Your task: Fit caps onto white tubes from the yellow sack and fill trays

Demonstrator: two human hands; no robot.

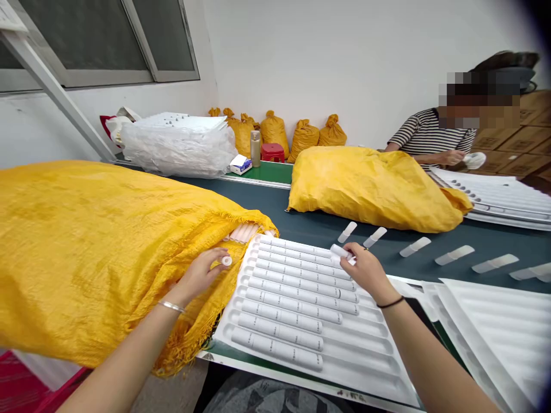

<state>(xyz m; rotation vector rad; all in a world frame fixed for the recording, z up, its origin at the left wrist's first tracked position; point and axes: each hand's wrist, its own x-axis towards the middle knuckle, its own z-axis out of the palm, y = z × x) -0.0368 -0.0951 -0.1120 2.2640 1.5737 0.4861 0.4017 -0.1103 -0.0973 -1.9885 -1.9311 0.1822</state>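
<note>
My left hand (pixel 198 276) is closed around a small white tube (pixel 226 261), seen end-on with a round opening, beside the mouth of a large yellow woven sack (pixel 107 241). Pinkish-white tubes (pixel 243 233) show inside that mouth. Over the far right part of a white grooved tray (pixel 224 335), my right hand (pixel 365 268) grips short white tubes (pixel 340 250); how many is unclear. Rows of white printed tubes (pixel 279 327) lie end to end in the tray's grooves. Several grooves at the near right show bare plastic.
Several translucent tubes (pixel 415 246) lie spaced along the dark green belt (pixel 318 223). Beyond it rests another yellow sack (pixel 365 186). Stacked white trays (pixel 495 338) stand at the right. A co-worker (pixel 430 137) sits across, near more trays (pixel 516 198).
</note>
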